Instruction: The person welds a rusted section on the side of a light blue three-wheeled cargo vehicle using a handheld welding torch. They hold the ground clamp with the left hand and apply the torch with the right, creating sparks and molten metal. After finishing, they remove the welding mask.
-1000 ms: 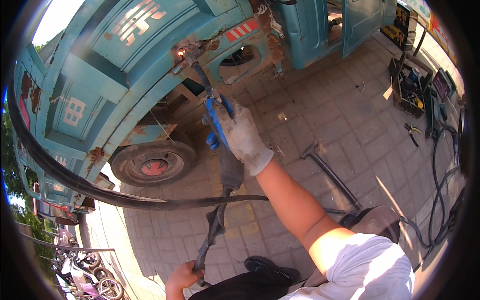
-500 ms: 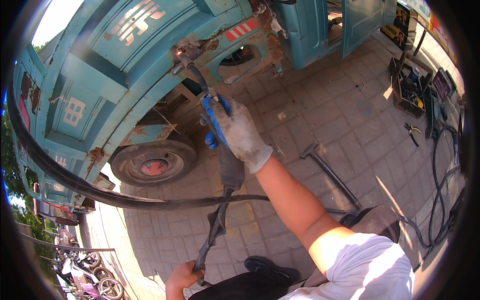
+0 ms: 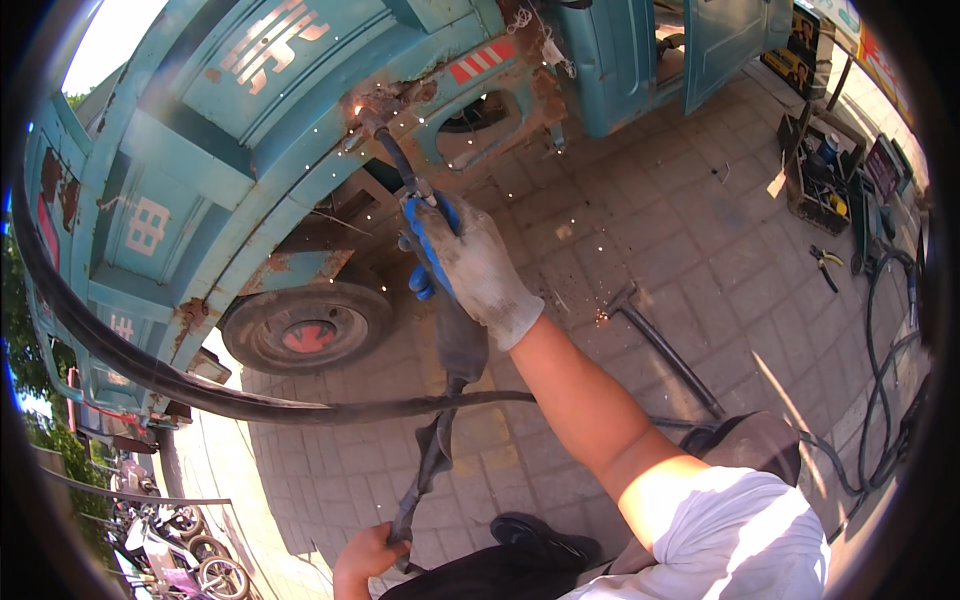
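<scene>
So a rusty teal truck [image 3: 170, 190] sat on the left, a torch [image 3: 392, 152] aimed right at a glowing spot [image 3: 358, 110] there, bare left hand [image 3: 370, 553] curled its fingers round some dark strip [image 3: 432, 456], gloved right hand [image 3: 478, 265] wrapped its fingers round the torch, and a hammer [image 3: 666, 356] lay on the paving [image 3: 690, 240].

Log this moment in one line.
right gloved hand: grips torch; left hand: holds dark cable; glow: at rusted truck side; hammer: on paving
</scene>
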Tool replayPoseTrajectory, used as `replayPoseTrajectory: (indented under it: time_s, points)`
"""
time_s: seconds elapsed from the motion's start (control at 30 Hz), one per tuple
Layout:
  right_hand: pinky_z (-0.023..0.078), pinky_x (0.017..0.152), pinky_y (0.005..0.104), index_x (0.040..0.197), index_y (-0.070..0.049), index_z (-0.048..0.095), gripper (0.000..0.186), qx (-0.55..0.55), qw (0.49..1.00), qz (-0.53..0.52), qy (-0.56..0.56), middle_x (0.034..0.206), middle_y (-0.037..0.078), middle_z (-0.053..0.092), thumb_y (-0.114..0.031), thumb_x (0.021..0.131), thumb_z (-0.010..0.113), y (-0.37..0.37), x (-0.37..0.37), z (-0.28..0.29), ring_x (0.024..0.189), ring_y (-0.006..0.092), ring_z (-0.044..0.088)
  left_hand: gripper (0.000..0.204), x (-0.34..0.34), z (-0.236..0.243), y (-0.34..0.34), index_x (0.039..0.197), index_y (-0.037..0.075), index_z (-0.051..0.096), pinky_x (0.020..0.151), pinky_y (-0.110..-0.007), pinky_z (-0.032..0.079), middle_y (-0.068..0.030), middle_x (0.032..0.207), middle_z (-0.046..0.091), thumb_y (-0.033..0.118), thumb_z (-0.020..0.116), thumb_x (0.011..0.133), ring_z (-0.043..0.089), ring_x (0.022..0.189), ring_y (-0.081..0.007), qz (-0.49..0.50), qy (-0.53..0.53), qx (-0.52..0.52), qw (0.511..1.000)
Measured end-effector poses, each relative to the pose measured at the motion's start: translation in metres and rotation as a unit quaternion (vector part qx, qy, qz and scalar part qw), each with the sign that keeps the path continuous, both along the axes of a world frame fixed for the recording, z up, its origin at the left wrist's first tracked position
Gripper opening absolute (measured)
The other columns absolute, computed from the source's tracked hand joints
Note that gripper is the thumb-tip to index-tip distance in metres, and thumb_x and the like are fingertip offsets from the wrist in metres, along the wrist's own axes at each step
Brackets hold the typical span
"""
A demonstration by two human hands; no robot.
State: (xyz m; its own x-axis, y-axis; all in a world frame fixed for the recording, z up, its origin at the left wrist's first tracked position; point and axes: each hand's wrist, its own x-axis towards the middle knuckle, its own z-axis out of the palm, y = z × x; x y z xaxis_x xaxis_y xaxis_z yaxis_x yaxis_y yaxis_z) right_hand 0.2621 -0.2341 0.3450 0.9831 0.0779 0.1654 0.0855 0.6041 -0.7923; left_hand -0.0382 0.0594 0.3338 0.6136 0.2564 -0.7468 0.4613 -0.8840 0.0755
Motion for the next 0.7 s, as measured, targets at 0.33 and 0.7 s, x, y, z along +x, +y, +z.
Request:
replayPoseTrajectory:
  time_s: [0.33,0.7]
  points:
    - [0.057,0.053,0.0275,0.129,-0.002,0.060,0.042,0.007,1.000,0.016,0.022,0.095,0.011,0.066,-0.036,0.104,0.059,-0.0036,-0.0023,-0.0037,0.077,0.0133,0.066,0.034,-0.0016,-0.0050,0.0076,0.101,0.005,0.070,0.078,-0.045,0.050,-0.0206,0.088,0.070,0.036,0.072,0.087,0.067,0.090,-0.0397,0.009,0.020,-0.006,1.000]
    - [0.054,0.050,0.0270,0.126,-0.001,0.060,0.046,0.008,1.000,0.005,0.007,0.091,0.012,0.067,-0.041,0.103,0.059,-0.0040,-0.0050,0.0028,0.060,0.0141,0.065,0.034,0.0004,-0.0032,0.0046,0.099,0.004,0.069,0.078,-0.045,0.050,-0.0201,0.088,0.070,0.036,0.072,0.087,0.067,0.090,-0.0389,0.011,0.029,0.007,0.999]
